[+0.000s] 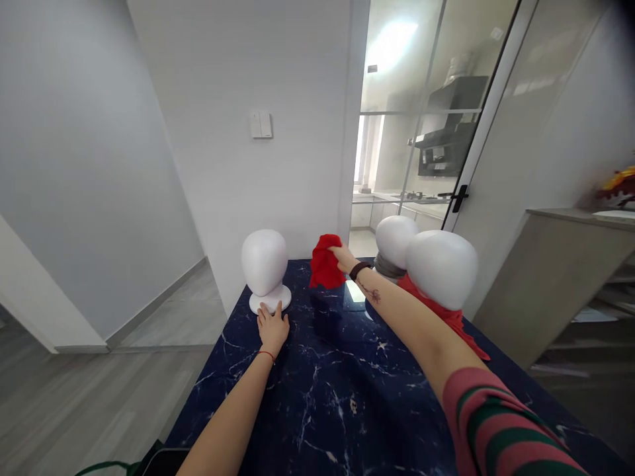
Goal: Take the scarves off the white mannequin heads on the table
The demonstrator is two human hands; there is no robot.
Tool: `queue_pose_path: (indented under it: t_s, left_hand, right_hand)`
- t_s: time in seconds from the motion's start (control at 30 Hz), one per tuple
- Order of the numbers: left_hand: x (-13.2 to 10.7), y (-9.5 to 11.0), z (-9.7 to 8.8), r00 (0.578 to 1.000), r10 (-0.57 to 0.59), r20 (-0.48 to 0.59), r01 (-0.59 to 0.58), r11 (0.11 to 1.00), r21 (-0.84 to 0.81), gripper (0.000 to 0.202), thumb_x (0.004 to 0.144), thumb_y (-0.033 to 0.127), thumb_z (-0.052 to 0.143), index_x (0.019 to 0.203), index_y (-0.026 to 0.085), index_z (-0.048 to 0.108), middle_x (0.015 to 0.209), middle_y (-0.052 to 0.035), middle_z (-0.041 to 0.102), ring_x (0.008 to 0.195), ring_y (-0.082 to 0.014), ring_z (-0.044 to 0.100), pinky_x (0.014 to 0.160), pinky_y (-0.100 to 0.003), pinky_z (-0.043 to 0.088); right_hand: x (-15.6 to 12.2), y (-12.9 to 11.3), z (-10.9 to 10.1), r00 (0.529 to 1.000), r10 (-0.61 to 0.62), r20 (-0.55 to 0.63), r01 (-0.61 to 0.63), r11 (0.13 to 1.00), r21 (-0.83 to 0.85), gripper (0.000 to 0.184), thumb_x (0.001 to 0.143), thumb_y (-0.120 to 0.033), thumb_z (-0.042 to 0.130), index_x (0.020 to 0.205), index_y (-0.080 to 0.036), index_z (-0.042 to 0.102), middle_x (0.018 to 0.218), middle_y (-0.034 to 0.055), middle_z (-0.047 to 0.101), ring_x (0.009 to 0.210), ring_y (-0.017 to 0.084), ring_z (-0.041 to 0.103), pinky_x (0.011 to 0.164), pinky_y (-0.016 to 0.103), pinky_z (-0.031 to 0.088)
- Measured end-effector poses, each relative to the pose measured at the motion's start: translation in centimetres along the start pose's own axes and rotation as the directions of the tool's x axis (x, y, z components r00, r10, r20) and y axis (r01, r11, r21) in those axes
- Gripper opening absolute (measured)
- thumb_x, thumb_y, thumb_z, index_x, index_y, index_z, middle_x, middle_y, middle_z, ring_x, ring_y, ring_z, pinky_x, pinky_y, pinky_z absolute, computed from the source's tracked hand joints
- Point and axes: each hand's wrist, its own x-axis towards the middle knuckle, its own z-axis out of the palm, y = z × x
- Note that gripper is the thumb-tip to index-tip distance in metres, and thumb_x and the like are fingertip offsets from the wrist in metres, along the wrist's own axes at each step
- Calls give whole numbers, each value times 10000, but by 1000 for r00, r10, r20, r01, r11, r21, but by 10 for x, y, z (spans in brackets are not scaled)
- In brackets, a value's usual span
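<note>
Head view: red cloth (325, 266) hangs from right hand (343, 256), fingers clamped on its upper right edge, long axis roughly upright, over the tabletop (322, 390). It's right of bare white head form (264, 261), apart. Left hand (272, 328) nearer that form, fingers spread, touching its base. Grey-wrapped head form (396, 239) and red-wrapped head form (441, 268) stand farther right. Dark item (163, 461), lower left: can't tell if container.

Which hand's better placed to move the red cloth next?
Right, probably. The right hand holds the red cloth; the left hand is away from it, fingers spread at the foot of the leftmost white head.
</note>
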Motion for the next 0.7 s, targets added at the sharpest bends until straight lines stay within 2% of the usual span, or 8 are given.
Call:
queue_pose_path:
  t_s: [0.1, 0.23, 0.37, 0.4, 0.47, 0.53, 0.63, 0.7]
  left_hand:
    - [17, 2, 12, 999, -6, -40, 7, 999, 46, 481, 860, 321, 454, 1334, 238, 462, 1469, -206, 272, 1335, -396, 272, 1009, -552, 292]
    - [43, 5, 28, 998, 2, -66, 0, 999, 37, 484, 868, 310, 443, 1344, 223, 450, 1477, -214, 244, 1337, -400, 264, 1008, -537, 303]
    - [62, 1, 38, 996, 44, -82, -44, 999, -5, 477, 868, 287, 440, 1338, 205, 461, 1485, -216, 216, 1346, -410, 232, 1014, -532, 307]
    - [64, 0, 39, 994, 57, -93, -59, 998, -16, 478, 867, 283, 441, 1337, 202, 460, 1487, -212, 214, 1348, -410, 226, 1015, -534, 307]
    - [63, 0, 37, 989, 74, -132, -79, 996, -39, 481, 867, 276, 439, 1340, 189, 453, 1490, -206, 207, 1352, -404, 215, 1019, -538, 306]
    - [54, 5, 32, 977, 91, -193, -105, 992, -64, 478, 873, 263, 419, 1339, 159, 443, 1484, -210, 207, 1354, -386, 217, 1028, -528, 308]
    - [28, 25, 23, 949, 176, -260, -212, 971, -115, 449, 880, 227, 379, 1306, 107, 453, 1449, -215, 252, 1347, -339, 251, 1053, -490, 309]
    - [2, 45, 17, 925, 285, -250, -330, 930, -161, 419, 875, 200, 372, 1267, 94, 477, 1418, -206, 299, 1338, -305, 277, 1078, -458, 296]
  right_hand:
    - [-10, 26, -4, 989, 119, 90, -106, 984, -141, 280, 580, -234, 707, 795, -102, 585, 805, 63, 688, 861, 220, 634, 819, 412, 482]
    - [-79, 60, -33, 977, 166, 135, -124, 954, -275, 519, 459, -134, 734, 963, -133, 611, 1058, 115, 657, 1075, 305, 571, 983, 481, 387]
    - [-180, 74, -86, 938, 170, 301, -71, 947, -314, 548, 534, -184, 729, 1055, -321, 625, 1173, 42, 622, 1106, 286, 573, 1012, 449, 416]
    - [-202, 75, -101, 917, 169, 361, -46, 944, -326, 535, 603, -223, 705, 1103, -380, 598, 1197, 17, 608, 1136, 270, 557, 1029, 442, 406]
    - [-233, 71, -132, 905, 197, 377, -58, 936, -348, 483, 683, -277, 666, 1132, -430, 575, 1178, 18, 613, 1116, 270, 569, 1004, 447, 436]
    - [-247, 64, -159, 933, 211, 291, -100, 929, -356, 356, 728, -340, 631, 1073, -420, 597, 1097, 45, 642, 1030, 285, 611, 927, 467, 487]
    - [-238, 55, -195, 995, 97, -37, -104, 911, -398, 269, 754, -431, 592, 994, -310, 595, 1017, 79, 645, 957, 287, 625, 872, 494, 497]
    - [-222, 54, -216, 953, -68, -294, -90, 866, -492, 379, 769, -480, 565, 1050, -226, 545, 1059, 111, 608, 997, 278, 590, 896, 493, 466]
